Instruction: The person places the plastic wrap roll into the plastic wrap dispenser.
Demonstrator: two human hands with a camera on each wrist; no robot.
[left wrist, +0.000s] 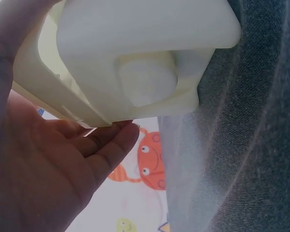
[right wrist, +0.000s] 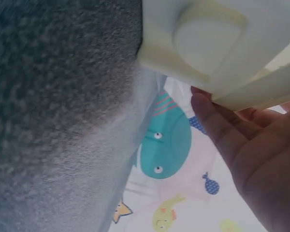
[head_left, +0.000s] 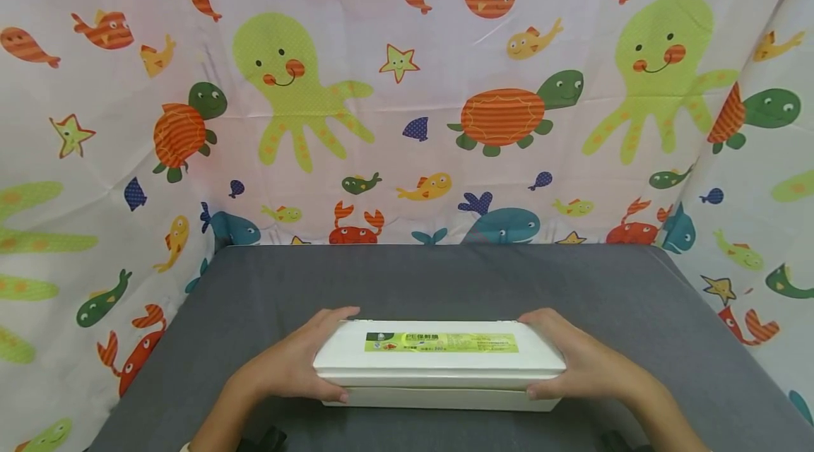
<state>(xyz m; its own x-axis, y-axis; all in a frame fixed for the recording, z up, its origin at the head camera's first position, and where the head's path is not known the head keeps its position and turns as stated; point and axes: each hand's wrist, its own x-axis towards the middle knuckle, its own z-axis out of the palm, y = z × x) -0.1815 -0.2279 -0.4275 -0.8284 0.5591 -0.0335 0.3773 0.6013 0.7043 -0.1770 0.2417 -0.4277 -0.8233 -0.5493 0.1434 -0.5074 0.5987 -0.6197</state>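
A long white cling film box (head_left: pixel 439 360) with a green-yellow label (head_left: pixel 441 342) on its lid sits crosswise at the front of the grey surface. My left hand (head_left: pixel 311 357) grips its left end, thumb on the front face and fingers round the back. At the opposite end my right hand (head_left: pixel 572 360) holds it the same way. The left wrist view shows the box's end wall (left wrist: pixel 150 72) with a rounded white piece in a recess, fingertips along the back edge. A matching end (right wrist: pixel 208 43) appears in the right wrist view, the right fingers at its edge.
Grey cloth (head_left: pixel 439 282) covers the tabletop. Behind it and along both sides hangs a white curtain (head_left: pixel 394 191) printed with sea animals. Dark objects (head_left: pixel 270 439) show at the bottom edge near each forearm.
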